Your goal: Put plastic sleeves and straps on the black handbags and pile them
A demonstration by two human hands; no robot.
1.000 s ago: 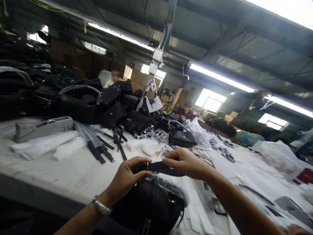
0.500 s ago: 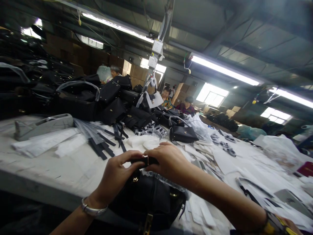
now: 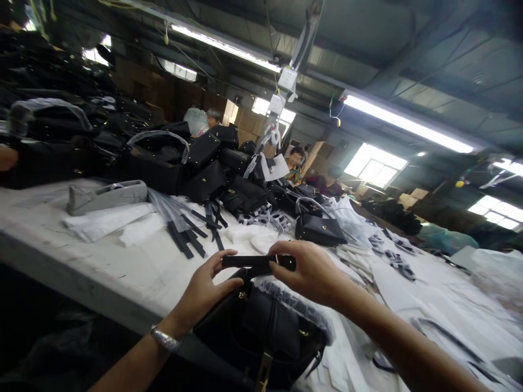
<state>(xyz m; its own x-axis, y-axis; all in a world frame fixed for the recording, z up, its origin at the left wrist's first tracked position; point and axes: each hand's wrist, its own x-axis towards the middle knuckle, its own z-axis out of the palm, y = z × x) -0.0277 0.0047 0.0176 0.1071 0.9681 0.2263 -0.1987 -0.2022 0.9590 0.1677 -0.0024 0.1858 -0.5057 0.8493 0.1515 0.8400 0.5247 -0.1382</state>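
Note:
A black strap [image 3: 247, 262] with a metal ring is stretched level between my two hands, above a black handbag [image 3: 272, 321]. My right hand [image 3: 308, 267] pinches the strap near its right end, close to the ring. At the other end, my left hand [image 3: 204, 288] has its index finger above the strap and its thumb below, around a bend in it. Gold-coloured fittings show on the handbag, which stands at the table's near edge. Its handle [image 3: 296, 302] is wrapped in clear plastic and runs to the right. The bag's lower part lies in shadow.
Several black bags [image 3: 208, 179] are heaped at the back left. Nearer lie a grey tape dispenser [image 3: 108, 197], black strips [image 3: 186, 237] and white sheets [image 3: 106, 222]. Another black bag [image 3: 321, 228] stands beyond my right hand. People sit further back; a hand [image 3: 7, 158] shows at far left.
My hands have drawn apart, so more of the strap shows between them. My right hand has shifted right along with the ring. The view has turned slightly left.

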